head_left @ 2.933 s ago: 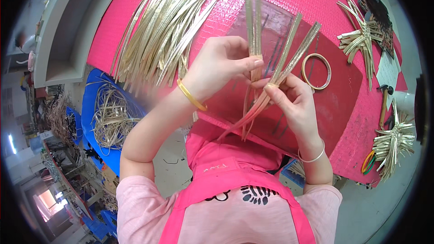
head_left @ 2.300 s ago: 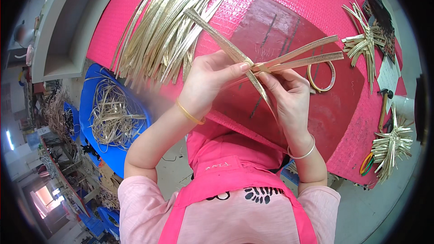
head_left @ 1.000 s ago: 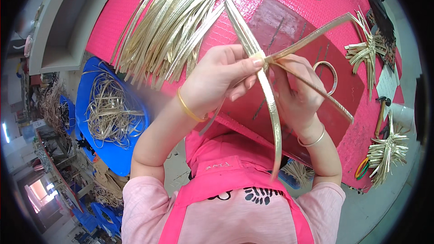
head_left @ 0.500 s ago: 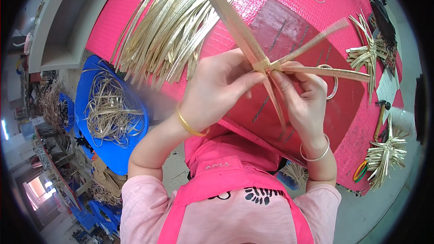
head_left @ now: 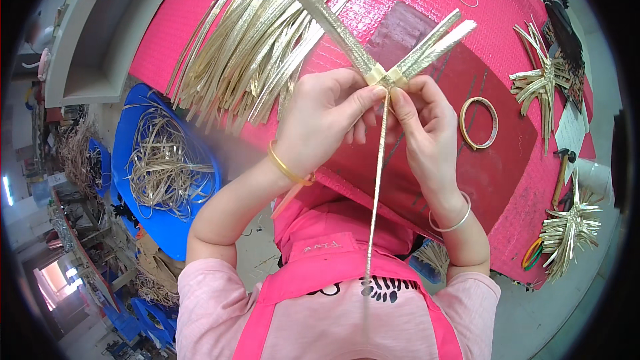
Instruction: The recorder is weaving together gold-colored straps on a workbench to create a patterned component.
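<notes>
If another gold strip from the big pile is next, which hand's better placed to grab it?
Probably the left hand: it's nearer the pile of long, shiny gold strips. The right hand is farther off. Both pinch the joined flat gold strips, so the left grip would loosen first.

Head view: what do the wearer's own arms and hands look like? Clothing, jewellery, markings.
Left hand: no glove, yellow-gold bangle at the wrist. Right hand: no glove, thin silvery-white bangle at the wrist. Both arms are bare up to short pale-pink sleeves, ending above the elbows. No cables or markings visible on either.
</notes>
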Action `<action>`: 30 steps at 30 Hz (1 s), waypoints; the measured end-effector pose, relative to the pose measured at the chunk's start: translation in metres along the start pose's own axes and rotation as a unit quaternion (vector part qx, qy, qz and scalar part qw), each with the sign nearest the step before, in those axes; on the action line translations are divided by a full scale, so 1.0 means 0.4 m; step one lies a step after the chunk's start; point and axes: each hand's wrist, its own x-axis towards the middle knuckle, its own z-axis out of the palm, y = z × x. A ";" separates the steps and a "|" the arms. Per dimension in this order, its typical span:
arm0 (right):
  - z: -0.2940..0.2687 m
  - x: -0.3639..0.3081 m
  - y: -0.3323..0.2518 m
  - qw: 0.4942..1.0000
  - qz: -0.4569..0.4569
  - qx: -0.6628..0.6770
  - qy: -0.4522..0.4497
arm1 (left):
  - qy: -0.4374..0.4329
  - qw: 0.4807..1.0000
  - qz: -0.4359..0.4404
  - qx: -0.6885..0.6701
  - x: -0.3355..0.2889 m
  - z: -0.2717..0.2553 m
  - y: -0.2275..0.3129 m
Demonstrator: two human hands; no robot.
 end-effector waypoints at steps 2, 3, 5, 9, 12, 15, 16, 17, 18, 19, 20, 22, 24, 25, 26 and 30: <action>0.001 -0.003 0.016 0.995 -0.070 -0.066 0.021 | -0.036 0.992 -0.051 -0.109 -0.006 -0.004 0.002; 0.002 -0.004 0.023 0.980 -0.142 -0.131 0.046 | -0.037 0.992 -0.051 -0.109 -0.007 -0.005 -0.005; 0.003 -0.004 0.031 0.975 -0.156 -0.150 0.045 | -0.028 0.999 0.007 -0.044 -0.009 -0.007 -0.027; -0.013 0.003 0.007 0.993 -0.056 -0.102 0.001 | -0.009 0.996 -0.012 -0.083 -0.013 -0.007 -0.017; -0.045 0.020 0.005 0.993 -0.020 -0.092 -0.069 | -0.024 1.000 -0.008 -0.003 -0.019 -0.023 -0.013; -0.067 0.032 -0.017 0.946 -0.173 -0.261 -0.089 | -0.028 0.999 -0.034 0.000 -0.018 -0.021 0.000; -0.062 0.028 -0.032 0.943 -0.140 -0.292 -0.075 | -0.028 0.999 -0.034 -0.001 -0.015 -0.025 -0.001; -0.062 0.027 -0.032 0.943 -0.140 -0.293 -0.075 | -0.060 0.996 -0.054 -0.028 -0.010 -0.032 -0.002; -0.063 0.027 -0.033 0.925 -0.182 -0.326 -0.071 | -0.092 0.991 -0.074 -0.055 -0.004 -0.037 -0.002; -0.063 0.027 -0.033 0.904 -0.224 -0.358 -0.066 | -0.092 0.992 -0.074 -0.054 0.002 -0.039 -0.004; -0.057 0.020 -0.026 0.911 -0.222 -0.343 -0.057 | -0.108 0.984 -0.089 -0.110 0.008 -0.041 -0.009; -0.041 0.002 -0.014 0.935 -0.197 -0.292 -0.041 | -0.127 0.973 -0.102 -0.165 0.013 -0.040 -0.014; -0.035 -0.012 0.001 0.970 -0.148 -0.189 -0.031 | -0.127 0.982 -0.038 -0.137 0.009 -0.040 -0.021; -0.030 -0.020 0.000 0.971 -0.147 -0.188 -0.031 | -0.127 0.982 -0.038 -0.137 0.006 -0.040 -0.016; -0.023 -0.028 -0.003 0.986 -0.113 -0.123 -0.020 | -0.110 0.988 -0.031 -0.101 0.001 -0.039 -0.005; -0.016 -0.020 0.002 0.995 -0.077 -0.058 -0.004 | -0.052 0.997 0.010 0.051 -0.008 -0.024 0.014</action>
